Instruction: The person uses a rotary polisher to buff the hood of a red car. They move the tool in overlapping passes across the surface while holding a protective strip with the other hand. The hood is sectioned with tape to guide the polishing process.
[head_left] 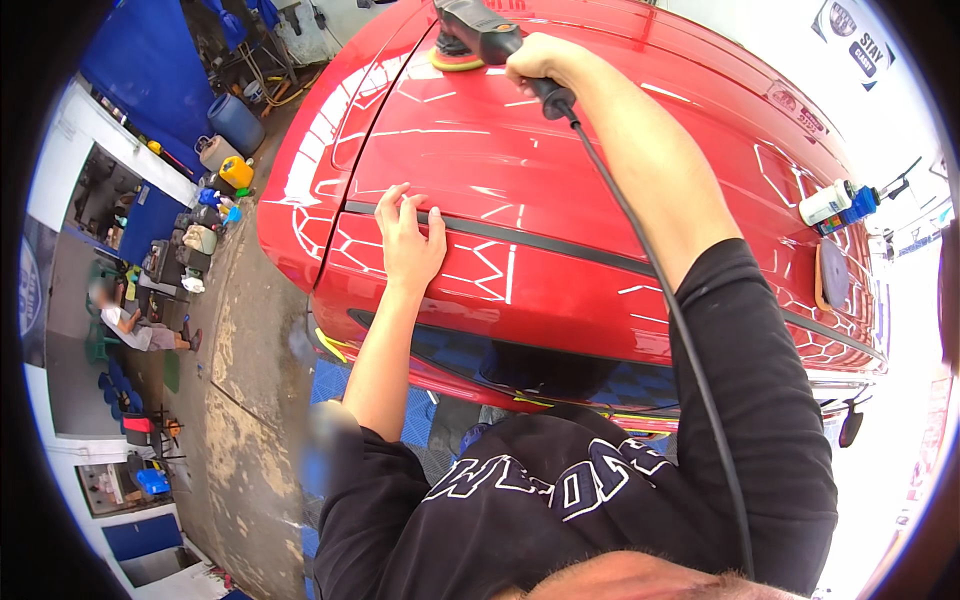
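Polisher (485, 32): it is at the upper edge of my view, its yellow-rimmed pad (456, 63) against the red car roof (560, 160).
Handling: I judge the body stiff and rather heavy at its head, the pad soft; the glossy roof looks slippery and easily scratched.
Where to hold: I prefer the rear handle (551, 97), away from the pad.
Right grip (545, 60): its fingers wrap this handle.
Left grip (412, 243): its fingers are spread at the dark trim strip (510, 237), pinching nothing.
Cable (709, 400): it crosses the right sleeve (760, 360) and may drag.
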